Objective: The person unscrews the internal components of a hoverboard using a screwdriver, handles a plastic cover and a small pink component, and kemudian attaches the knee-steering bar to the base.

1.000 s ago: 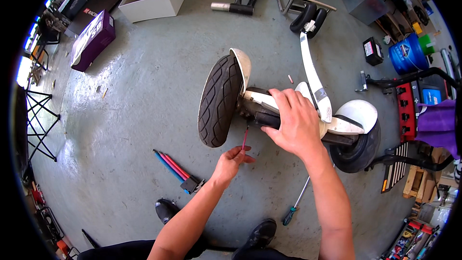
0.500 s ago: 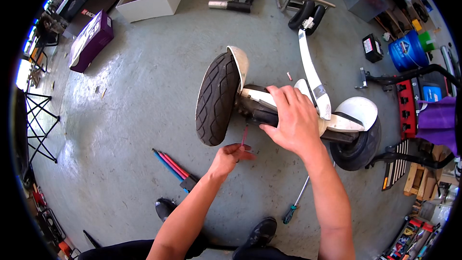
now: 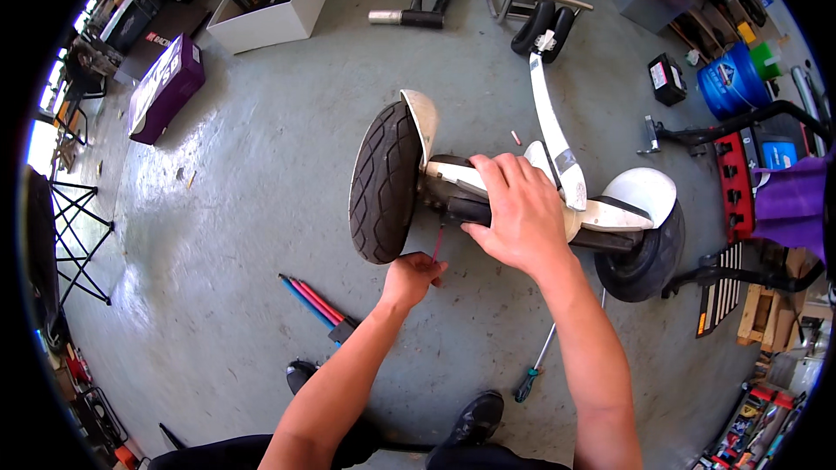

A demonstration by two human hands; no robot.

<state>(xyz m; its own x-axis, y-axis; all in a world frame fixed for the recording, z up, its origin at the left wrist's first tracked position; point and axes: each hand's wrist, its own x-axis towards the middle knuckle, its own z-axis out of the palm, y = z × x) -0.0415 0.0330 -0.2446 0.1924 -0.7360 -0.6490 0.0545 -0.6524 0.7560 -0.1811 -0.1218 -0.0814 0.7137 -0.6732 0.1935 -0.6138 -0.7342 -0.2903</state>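
A white and black self-balancing scooter (image 3: 457, 176) stands on the floor in front of me. Its treaded tyre (image 3: 384, 183) is on the left and its other wheel (image 3: 643, 257) on the right. A white steering stem (image 3: 549, 113) with black pads runs away from its middle. My right hand (image 3: 522, 209) grips the body from above, thumb on the near side. Below the body, beside the left tyre, my left hand (image 3: 413, 280) is closed on a thin pink hex key (image 3: 438, 244). The key's upper end points into the underside by the wheel, where its tip is hard to make out.
Left of my left arm lies a holder with blue and pink hex keys (image 3: 315, 300). A green-handled screwdriver (image 3: 526, 385) lies below the right wheel. Boxes (image 3: 167, 87) stand at the far left; a blue bucket (image 3: 734, 83) and a black battery (image 3: 667, 80) at the far right.
My left hand has turned, its fingers now curled in closer around the hex key. My right hand keeps its hold on the scooter. The whole view has shifted slightly.
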